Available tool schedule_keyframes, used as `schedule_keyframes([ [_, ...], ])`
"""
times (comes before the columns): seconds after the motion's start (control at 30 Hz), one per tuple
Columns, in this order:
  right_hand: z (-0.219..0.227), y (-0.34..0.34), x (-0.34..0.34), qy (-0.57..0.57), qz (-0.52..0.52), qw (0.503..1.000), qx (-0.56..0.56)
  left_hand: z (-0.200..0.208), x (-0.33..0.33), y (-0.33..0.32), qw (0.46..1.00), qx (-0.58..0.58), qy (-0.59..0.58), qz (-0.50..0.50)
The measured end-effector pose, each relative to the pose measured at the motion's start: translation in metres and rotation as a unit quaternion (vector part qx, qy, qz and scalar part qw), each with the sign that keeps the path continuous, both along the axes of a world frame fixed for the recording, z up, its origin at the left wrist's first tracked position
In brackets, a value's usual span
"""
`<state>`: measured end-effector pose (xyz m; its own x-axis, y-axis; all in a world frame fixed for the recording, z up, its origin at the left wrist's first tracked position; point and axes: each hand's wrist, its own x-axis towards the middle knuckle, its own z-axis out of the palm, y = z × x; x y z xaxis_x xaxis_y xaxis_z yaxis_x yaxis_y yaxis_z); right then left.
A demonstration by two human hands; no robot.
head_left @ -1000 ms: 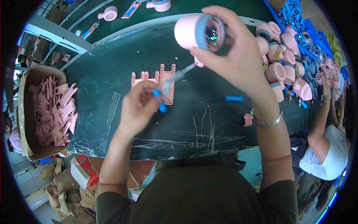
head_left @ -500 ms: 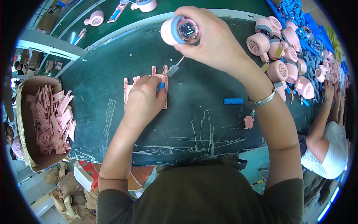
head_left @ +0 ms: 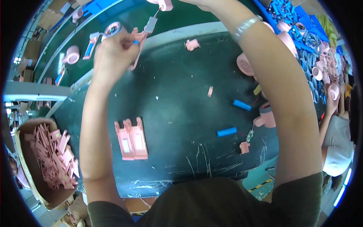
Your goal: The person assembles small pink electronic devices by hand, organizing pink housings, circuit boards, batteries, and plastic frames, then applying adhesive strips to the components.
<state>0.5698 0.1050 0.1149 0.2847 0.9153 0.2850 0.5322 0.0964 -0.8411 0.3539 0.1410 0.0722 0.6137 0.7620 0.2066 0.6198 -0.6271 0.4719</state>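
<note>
My left hand (head_left: 113, 55) is closed on a pink plastic handle shell (head_left: 137, 51) over the table's far edge. A blue battery cell (head_left: 135, 42) shows by its fingertips. A grey block (head_left: 151, 25) sits at the shell's end, with a thin wire running up to a pink fan head (head_left: 163, 4) cut off by the top edge. Beside that fan head is my right hand (head_left: 194, 2), its fingers out of the picture, so its grip is hidden. Two more pink handle shells (head_left: 131, 140) lie side by side on the dark green table (head_left: 174, 113).
A cardboard box (head_left: 44, 196) of pink shells stands at the left. Blue batteries (head_left: 227, 132) and small pink pieces (head_left: 244, 147) lie at the right. Fan heads (head_left: 266, 115) pile up beyond my right arm. More assemblies (head_left: 72, 55) sit past the far rail. A co-worker's hand (head_left: 332, 94) is at far right.
My left hand has lifted a handle shell off the table and carried it far and left. My right hand has moved beyond the top edge. The whole view has shifted.
</note>
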Motion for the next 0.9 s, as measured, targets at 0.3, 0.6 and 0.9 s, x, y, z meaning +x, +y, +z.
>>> schedule_keyframes([
  [0.3,-0.048,0.033,0.084,-0.018,-0.086,0.985,-0.148,-0.076,0.106,0.106,0.922,0.346,0.096,-0.146],
  [0.6,0.030,-0.166,0.055,-0.296,0.137,0.889,-0.323,-0.060,0.045,0.043,0.979,0.136,-0.111,-0.100],
  [0.9,-0.039,-0.193,0.064,-0.502,0.001,0.834,-0.231,-0.039,0.050,-0.090,0.959,-0.071,-0.148,-0.230],
])
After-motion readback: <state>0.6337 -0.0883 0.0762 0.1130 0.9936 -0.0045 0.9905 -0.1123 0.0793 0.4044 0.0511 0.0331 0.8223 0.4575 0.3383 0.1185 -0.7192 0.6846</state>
